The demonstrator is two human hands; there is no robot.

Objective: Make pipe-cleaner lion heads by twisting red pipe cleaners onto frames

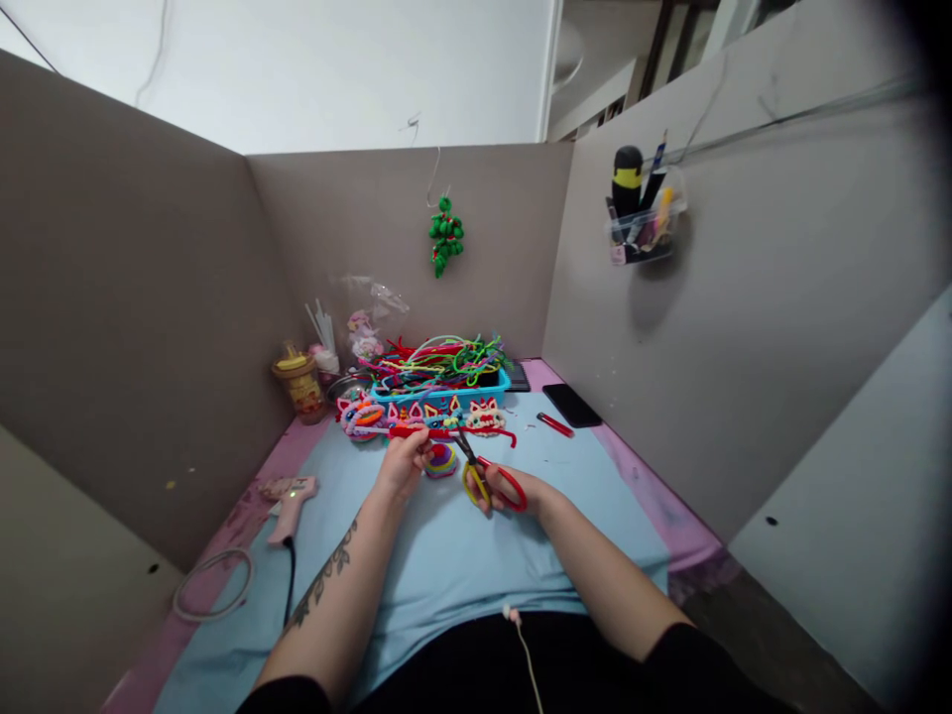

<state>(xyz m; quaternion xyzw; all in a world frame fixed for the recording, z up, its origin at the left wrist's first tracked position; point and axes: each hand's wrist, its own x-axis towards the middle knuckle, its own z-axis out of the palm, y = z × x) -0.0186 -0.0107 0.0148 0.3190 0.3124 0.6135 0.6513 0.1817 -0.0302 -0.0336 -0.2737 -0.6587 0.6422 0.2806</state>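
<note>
My left hand [406, 462] pinches a red pipe cleaner [487, 430] that stretches sideways and hooks down at its right end. Scissors [476, 470] with one yellow and one red handle are in my right hand [497, 488], their dark blades pointing up and left at the red strand. Just right of my left fingers, a small rainbow-striped piece [441, 460] rests on the blue cloth [461, 555]. Behind the hands is a row of fuzzy animal-face pieces [486, 416], partly covered by the strand.
A blue basket [476, 399] of colourful pipe cleaners stands at the back. On the left are a pink glue gun [294, 504] with its cord and a lidded cup [298, 383]. A phone [571, 406] and red cutter [554, 425] lie on the right. Panels enclose the table.
</note>
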